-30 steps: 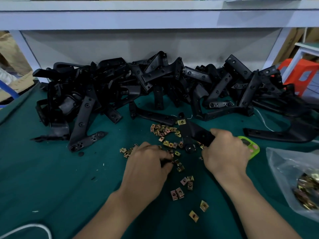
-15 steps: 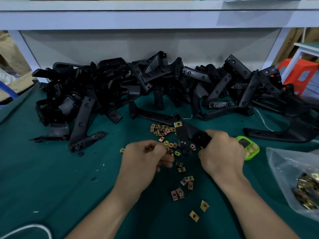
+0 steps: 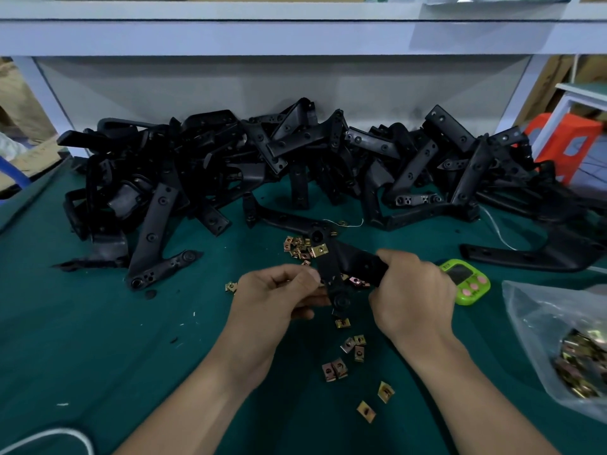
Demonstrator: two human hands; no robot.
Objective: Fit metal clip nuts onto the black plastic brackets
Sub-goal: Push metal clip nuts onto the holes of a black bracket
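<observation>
The right hand (image 3: 410,290) grips a matte black plastic bracket (image 3: 331,267), hiding one end, above the green cloth table (image 3: 98,339). The left hand (image 3: 279,297) pinches its lower arm with curled fingers; whether they hold a nut is hidden. A brassy folded clip nut (image 3: 319,250) sits on the bracket. A clear bag (image 3: 558,339) is cut off at the right.

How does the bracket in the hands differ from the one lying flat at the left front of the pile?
The held bracket is gripped by the right hand; the flat bracket lies untouched on the green mat. The held bracket carries a brass-coloured clip nut near its far end; the flat bracket shows bare holes only. Both are black plastic with round holes.
</observation>
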